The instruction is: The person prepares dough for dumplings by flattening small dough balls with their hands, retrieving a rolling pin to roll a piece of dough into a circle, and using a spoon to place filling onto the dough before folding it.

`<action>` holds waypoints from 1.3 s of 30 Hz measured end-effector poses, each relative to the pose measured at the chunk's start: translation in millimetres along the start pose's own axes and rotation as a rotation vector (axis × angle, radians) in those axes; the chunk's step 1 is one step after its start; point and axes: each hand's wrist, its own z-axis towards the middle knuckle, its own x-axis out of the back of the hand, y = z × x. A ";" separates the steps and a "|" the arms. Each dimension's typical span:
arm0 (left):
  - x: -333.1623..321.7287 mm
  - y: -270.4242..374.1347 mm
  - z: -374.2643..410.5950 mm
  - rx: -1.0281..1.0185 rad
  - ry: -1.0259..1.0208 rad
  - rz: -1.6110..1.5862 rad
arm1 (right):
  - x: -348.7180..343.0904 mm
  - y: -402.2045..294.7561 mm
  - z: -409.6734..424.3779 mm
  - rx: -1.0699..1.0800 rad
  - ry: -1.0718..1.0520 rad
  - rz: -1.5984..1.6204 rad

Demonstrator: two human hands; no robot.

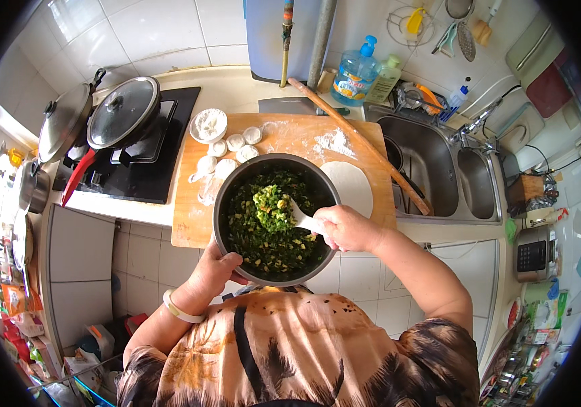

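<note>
My left hand (219, 267) grips the rim of a dark metal pot (218, 236), held in front of my body over the near edge of a wooden board (280, 133). Chopped green filling with yellow bits (270, 254) lies in the pot. My right hand (344, 229) is closed around the handle of a white spoon (310, 221), whose head carries a heap of the filling. Behind the pot, a round sheet of rolled dough (354, 185) rests on the board. Several floured dough pieces (247, 152) sit at the board's left, beside a white bowl of flour (209, 124).
A long wooden rolling pin (361, 142) slants from the board's back to the sink (422, 163). Behind the board lies a cleaver (290, 105). A lidded pan (125, 112) with a red handle stands on the black stove (178, 127). A blue pump bottle (355, 74) is near the wall.
</note>
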 end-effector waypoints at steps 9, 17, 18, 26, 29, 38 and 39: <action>9.8 -17.8 -2.2 -0.004 0.047 -0.083 | -6.0 13.4 -12.6 -0.028 0.064 0.127; 6.8 -23.8 -11.5 0.029 0.134 -0.179 | -18.6 28.0 -21.9 0.166 0.135 0.017; 6.1 -23.9 -11.4 0.032 0.128 -0.186 | -17.0 29.0 -23.2 0.220 0.165 -0.012; -13.3 -25.9 7.2 0.011 0.157 -0.162 | 22.2 32.6 -41.3 0.027 0.169 0.159; -22.5 -22.8 16.2 0.012 0.140 -0.194 | 37.7 34.4 -47.7 -0.035 0.195 0.160; -28.8 -18.9 26.7 -0.064 0.195 -0.183 | 71.3 69.2 -65.6 -0.055 0.331 0.138; -25.3 -20.1 26.7 -0.049 0.214 -0.166 | 73.6 77.3 -65.8 -0.057 0.349 0.136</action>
